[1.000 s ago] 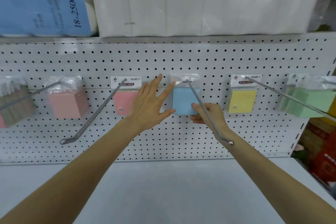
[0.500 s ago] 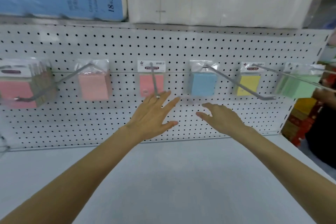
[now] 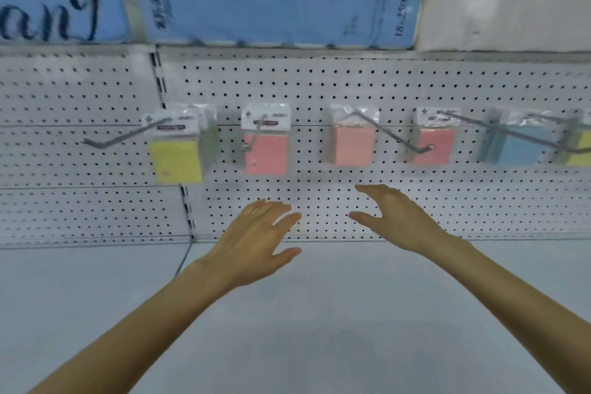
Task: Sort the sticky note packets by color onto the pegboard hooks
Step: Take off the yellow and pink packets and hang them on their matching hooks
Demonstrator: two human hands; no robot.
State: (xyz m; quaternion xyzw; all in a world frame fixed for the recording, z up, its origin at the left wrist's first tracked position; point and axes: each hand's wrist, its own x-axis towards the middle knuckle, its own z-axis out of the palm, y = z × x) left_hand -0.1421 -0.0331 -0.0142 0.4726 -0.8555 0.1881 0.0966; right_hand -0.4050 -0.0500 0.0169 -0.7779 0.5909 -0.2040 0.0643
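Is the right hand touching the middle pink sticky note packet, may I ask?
Apart: the head view shows bare pegboard between the right hand and the middle pink packet.

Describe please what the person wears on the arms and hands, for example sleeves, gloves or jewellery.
Nothing worn is visible. The left hand and right hand have no gloves, and no ring shows, though the picture is slightly blurred. The left forearm and right forearm are bare down to the frame's edge: no sleeve, watch or bracelet.
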